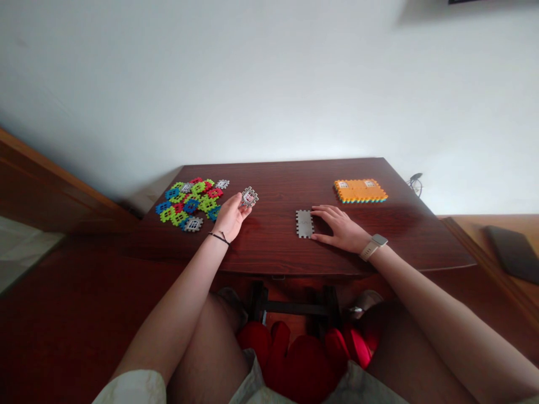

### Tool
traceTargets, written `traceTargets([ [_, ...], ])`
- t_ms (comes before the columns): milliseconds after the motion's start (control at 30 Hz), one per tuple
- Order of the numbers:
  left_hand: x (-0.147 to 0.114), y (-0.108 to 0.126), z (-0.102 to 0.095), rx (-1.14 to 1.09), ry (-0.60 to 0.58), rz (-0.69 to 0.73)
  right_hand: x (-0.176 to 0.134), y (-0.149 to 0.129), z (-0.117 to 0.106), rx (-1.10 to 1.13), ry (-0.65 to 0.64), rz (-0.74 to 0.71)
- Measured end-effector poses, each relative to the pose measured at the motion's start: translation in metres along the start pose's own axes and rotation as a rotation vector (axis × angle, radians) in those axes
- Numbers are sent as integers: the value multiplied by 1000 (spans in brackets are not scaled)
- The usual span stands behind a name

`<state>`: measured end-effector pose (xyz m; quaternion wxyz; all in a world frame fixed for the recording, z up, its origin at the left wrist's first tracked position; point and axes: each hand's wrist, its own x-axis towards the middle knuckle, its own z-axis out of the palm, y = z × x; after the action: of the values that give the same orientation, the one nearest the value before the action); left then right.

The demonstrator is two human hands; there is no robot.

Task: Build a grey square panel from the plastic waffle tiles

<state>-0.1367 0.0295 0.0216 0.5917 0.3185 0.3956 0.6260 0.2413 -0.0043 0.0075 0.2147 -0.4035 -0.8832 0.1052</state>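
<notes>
Between the person's legs, nearest of all, sits a puffy red item (pixel 301 365), and past it a dark frame (pixel 295 307) shows beneath the dark wooden bench (pixel 273 252). Over the near half of the bench reach both hands. The right hand (pixel 339 227), with a pale-strapped watch (pixel 374 247) at its wrist, rests loosely spread, thumb and index finger at the right edge of a grey notched panel (pixel 304 224) that lies flat; it is not closed around it. Left of the panel and a little farther off, the left hand (pixel 232 214), wearing a thin dark bracelet (pixel 219 238), pinches a small grey window piece (pixel 249 197) between thumb and fingers. Just beside that hand, on its left, spreads a loose pile of red, blue, green and grey notched pieces (pixel 191 206). Farther back on the right lies an orange-topped stack (pixel 357 192) with toothed edges. Behind everything rises a pale wall (pixel 269 84).
</notes>
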Motion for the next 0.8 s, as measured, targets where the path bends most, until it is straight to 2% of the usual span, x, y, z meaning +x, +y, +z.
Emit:
traceTargets([
  [333,-3,-7,4,164,-229,26,1,-2,-2,-3,-9,3],
  [800,-13,1,18,58,-313,-13,0,-2,-1,1,-2,-1],
])
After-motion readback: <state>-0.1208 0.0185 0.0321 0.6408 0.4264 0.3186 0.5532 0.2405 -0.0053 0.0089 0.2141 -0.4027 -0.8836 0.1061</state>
